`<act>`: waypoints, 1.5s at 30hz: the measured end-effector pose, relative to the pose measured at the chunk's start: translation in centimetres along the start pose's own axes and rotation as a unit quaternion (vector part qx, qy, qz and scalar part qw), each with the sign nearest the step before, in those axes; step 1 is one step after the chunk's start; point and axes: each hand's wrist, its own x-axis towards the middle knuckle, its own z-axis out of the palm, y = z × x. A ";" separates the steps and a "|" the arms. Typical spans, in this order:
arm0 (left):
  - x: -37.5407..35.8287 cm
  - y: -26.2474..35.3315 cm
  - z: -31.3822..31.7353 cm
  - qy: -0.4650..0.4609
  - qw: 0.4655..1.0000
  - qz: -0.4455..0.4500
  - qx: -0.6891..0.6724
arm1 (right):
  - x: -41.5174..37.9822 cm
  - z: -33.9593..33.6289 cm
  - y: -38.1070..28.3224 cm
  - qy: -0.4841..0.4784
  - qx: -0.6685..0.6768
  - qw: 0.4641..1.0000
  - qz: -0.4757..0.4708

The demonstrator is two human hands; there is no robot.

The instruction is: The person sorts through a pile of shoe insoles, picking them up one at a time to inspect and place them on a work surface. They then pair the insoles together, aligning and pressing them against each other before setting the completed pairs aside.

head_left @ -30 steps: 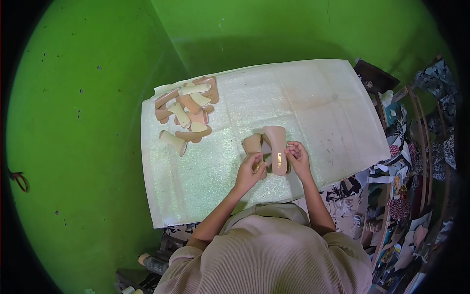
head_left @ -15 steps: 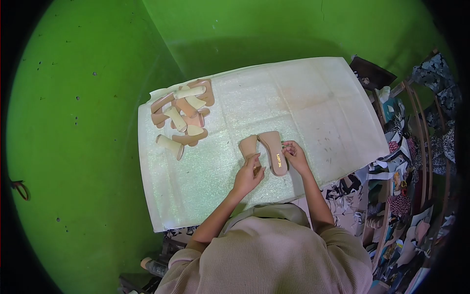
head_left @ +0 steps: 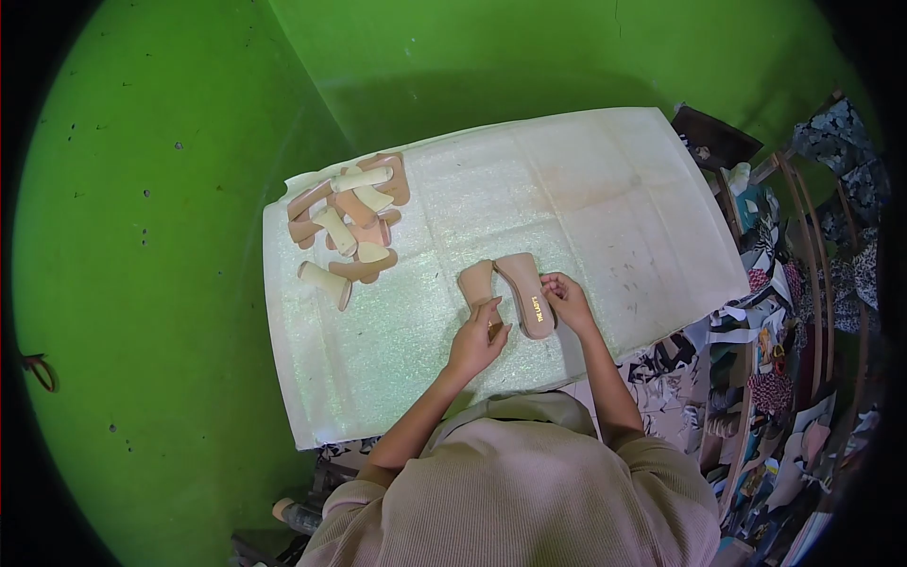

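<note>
Two beige wedge sandal soles lie side by side on the covered table in front of me. The right sandal sole [head_left: 525, 283] shows gold lettering near its lower end. My left hand [head_left: 477, 342] rests over the lower part of the left sandal sole [head_left: 477, 281], thumb and fingers apart, hiding that end. Beside the outer edge of the right sole is my right hand [head_left: 567, 300]. Its fingers are curled together by the edge; whether something small is pinched there cannot be made out.
A loose pile of beige and cream sole pieces [head_left: 357, 210] lies at the table's far left corner. The table [head_left: 624, 208] has a pale, creased cover. Green walls [head_left: 189, 283] stand behind and to the left. On the right, a rack [head_left: 756, 378] is crammed with material scraps.
Hands and soles hold nearly the same places. The whole view has shifted very slightly.
</note>
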 end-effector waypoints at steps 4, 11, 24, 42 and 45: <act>-0.1 -0.1 0.1 0.004 0.999 0.020 0.027 | -0.2 0.3 -0.7 0.021 -0.060 0.998 -0.019; -0.4 0.3 0.1 -0.012 0.998 0.030 0.061 | -1.1 1.6 -1.2 0.088 -0.156 0.981 -0.078; -0.7 0.0 0.5 -0.001 0.990 0.086 0.114 | -2.2 2.7 -2.6 0.137 -0.239 0.956 -0.104; -0.9 -1.6 -2.1 0.129 0.988 0.072 0.054 | -0.4 8.8 -6.6 0.031 -0.317 0.912 -0.260; -1.2 -4.6 -3.9 0.190 0.977 0.029 0.092 | 0.9 11.7 -7.0 -0.007 -0.313 0.899 -0.306</act>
